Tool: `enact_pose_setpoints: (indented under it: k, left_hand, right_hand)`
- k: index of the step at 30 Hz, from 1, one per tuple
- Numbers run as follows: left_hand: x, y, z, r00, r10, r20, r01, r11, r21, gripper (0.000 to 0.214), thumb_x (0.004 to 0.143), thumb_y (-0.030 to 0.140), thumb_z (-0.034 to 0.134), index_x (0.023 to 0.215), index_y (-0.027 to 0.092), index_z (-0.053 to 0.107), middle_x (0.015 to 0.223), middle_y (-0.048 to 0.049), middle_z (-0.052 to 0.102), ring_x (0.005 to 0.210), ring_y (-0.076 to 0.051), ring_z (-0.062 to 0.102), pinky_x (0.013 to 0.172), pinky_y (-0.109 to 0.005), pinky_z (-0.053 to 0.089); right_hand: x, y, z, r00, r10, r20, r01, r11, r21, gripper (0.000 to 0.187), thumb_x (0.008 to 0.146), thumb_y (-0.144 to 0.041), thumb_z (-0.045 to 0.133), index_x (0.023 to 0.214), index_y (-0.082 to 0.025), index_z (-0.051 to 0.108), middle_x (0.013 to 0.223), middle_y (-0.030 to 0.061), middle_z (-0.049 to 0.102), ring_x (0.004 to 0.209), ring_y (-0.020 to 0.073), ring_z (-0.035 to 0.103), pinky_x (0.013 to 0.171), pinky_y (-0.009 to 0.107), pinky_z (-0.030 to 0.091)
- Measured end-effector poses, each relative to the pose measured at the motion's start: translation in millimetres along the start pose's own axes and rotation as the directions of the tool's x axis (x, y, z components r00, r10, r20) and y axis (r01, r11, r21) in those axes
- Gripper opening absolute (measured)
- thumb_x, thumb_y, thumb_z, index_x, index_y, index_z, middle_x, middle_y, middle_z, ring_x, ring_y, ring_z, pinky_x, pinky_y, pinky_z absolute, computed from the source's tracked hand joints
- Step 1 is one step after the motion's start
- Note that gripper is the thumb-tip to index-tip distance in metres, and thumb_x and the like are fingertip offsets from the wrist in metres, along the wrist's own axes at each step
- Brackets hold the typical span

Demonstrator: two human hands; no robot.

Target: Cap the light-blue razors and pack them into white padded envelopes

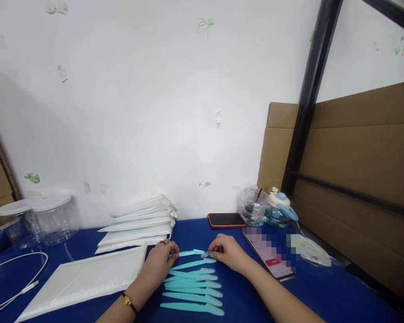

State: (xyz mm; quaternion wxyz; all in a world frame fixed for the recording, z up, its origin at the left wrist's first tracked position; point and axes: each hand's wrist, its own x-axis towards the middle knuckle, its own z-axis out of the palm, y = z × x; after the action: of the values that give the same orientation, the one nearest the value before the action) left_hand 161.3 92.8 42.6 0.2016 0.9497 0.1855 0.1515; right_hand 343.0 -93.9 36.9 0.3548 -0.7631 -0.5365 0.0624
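Observation:
Several light blue plastic razors [192, 290] lie in a row on the blue table [242, 296], one below another. My left hand [160, 262] rests at the left end of the row, fingers curled on the handle of the top razor [188, 253]. My right hand [227, 252] pinches the other end of that same razor, at its pale cap. Rings show on my left fingers and a bracelet on the wrist.
A white padded envelope [84, 280] lies at my left, with a stack of them [139, 222] behind. Clear plastic jars [50, 217] stand far left beside a white cable [16, 278]. An orange-cased phone [226, 220], a second phone [269, 255], a drink cup [254, 205] and cardboard [357, 179] are at right.

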Motion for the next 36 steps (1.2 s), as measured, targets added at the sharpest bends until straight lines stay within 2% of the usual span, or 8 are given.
enact_pose_setpoints:
  k: [11, 18, 25, 28, 30, 33, 35, 36]
  left_hand:
    - [-1, -10, -3.7, 0.999, 0.008, 0.033, -0.008, 1.000, 0.000, 0.011, 0.078, 0.019, 0.050, 0.079, 0.020, 0.061, 0.084, -0.0013, 0.061, 0.082, -0.016, 0.054, 0.073, -0.025, 0.037]
    - [-1, 7, -0.1, 0.994, 0.065, 0.083, -0.051, 0.986, -0.159, 0.012, 0.076, 0.021, 0.050, 0.074, 0.018, 0.061, 0.077, -0.0008, 0.060, 0.071, -0.015, 0.053, 0.065, -0.023, 0.039]
    - [2, 7, 7.2, 0.992, 0.012, 0.125, 0.020, 0.967, -0.256, 0.014, 0.075, 0.024, 0.051, 0.074, 0.016, 0.062, 0.069, 0.0002, 0.058, 0.064, -0.014, 0.052, 0.058, -0.022, 0.039]
    - [-1, 10, 4.3, 0.993, 0.023, 0.118, 0.004, 0.975, -0.221, 0.016, 0.077, 0.026, 0.050, 0.077, 0.016, 0.063, 0.075, -0.0016, 0.060, 0.069, -0.015, 0.055, 0.064, -0.024, 0.043]
    - [-6, 15, -0.7, 0.994, 0.076, 0.082, -0.060, 0.981, -0.182, 0.025, 0.080, 0.035, 0.051, 0.091, 0.018, 0.065, 0.093, -0.0053, 0.062, 0.087, -0.019, 0.056, 0.079, -0.028, 0.044]
    - [-18, 26, -8.8, 0.975, 0.157, 0.158, -0.142, 0.984, -0.103, 0.068, 0.069, 0.055, 0.063, 0.126, 0.020, 0.050, 0.127, -0.0110, 0.049, 0.118, -0.028, 0.042, 0.101, -0.039, 0.032]
    - [-26, 32, -12.6, 0.948, 0.181, 0.263, -0.175, 0.984, -0.046, 0.099, 0.053, 0.059, 0.073, 0.136, 0.021, 0.037, 0.135, -0.0129, 0.041, 0.124, -0.033, 0.034, 0.105, -0.045, 0.025]
    - [-29, 35, -14.0, 0.939, 0.186, 0.290, -0.187, 0.982, -0.024, 0.104, 0.048, 0.058, 0.075, 0.137, 0.022, 0.036, 0.135, -0.0128, 0.040, 0.124, -0.034, 0.034, 0.105, -0.047, 0.025]
  right_hand:
    - [-1, 1, -1, 0.997, 0.072, -0.007, -0.072, 0.997, -0.042, 0.002, 0.068, -0.016, 0.065, 0.066, -0.017, 0.066, 0.072, 0.0001, 0.060, 0.062, 0.0106, 0.055, 0.055, 0.019, 0.039]
    - [0, -5, 2, 0.996, 0.084, 0.025, -0.085, 0.995, 0.055, 0.005, 0.067, -0.022, 0.069, 0.064, -0.018, 0.069, 0.067, -0.0007, 0.060, 0.058, 0.0099, 0.052, 0.051, 0.019, 0.036]
    - [2, -1, 8, 0.996, 0.078, 0.035, -0.083, 0.986, 0.142, 0.007, 0.068, -0.022, 0.069, 0.062, -0.017, 0.070, 0.064, -0.0008, 0.060, 0.056, 0.0098, 0.051, 0.050, 0.019, 0.035]
    - [1, -4, 6, 0.996, 0.070, 0.049, -0.075, 0.991, 0.111, 0.009, 0.070, -0.023, 0.067, 0.064, -0.017, 0.070, 0.066, -0.0002, 0.060, 0.058, 0.0107, 0.051, 0.051, 0.020, 0.036]
    - [-1, -10, 1, 0.997, 0.052, 0.049, -0.055, 0.996, 0.071, 0.012, 0.073, -0.028, 0.065, 0.074, -0.017, 0.070, 0.073, 0.0011, 0.061, 0.062, 0.0122, 0.053, 0.055, 0.022, 0.039]
    - [-10, -22, -9, 0.994, -0.008, 0.107, 0.006, 1.000, 0.025, 0.041, 0.072, -0.042, 0.067, 0.107, -0.020, 0.064, 0.098, 0.0056, 0.060, 0.086, 0.0195, 0.056, 0.074, 0.029, 0.044]
    - [-17, -32, -14, 0.974, -0.045, 0.220, 0.052, 0.998, -0.028, 0.072, 0.062, -0.048, 0.073, 0.126, -0.023, 0.050, 0.118, 0.0083, 0.053, 0.109, 0.0275, 0.046, 0.093, 0.040, 0.037]
    - [-21, -38, -15, 0.959, -0.057, 0.279, 0.078, 0.995, -0.065, 0.084, 0.057, -0.049, 0.075, 0.131, -0.024, 0.045, 0.123, 0.0085, 0.049, 0.115, 0.0306, 0.041, 0.099, 0.046, 0.030]
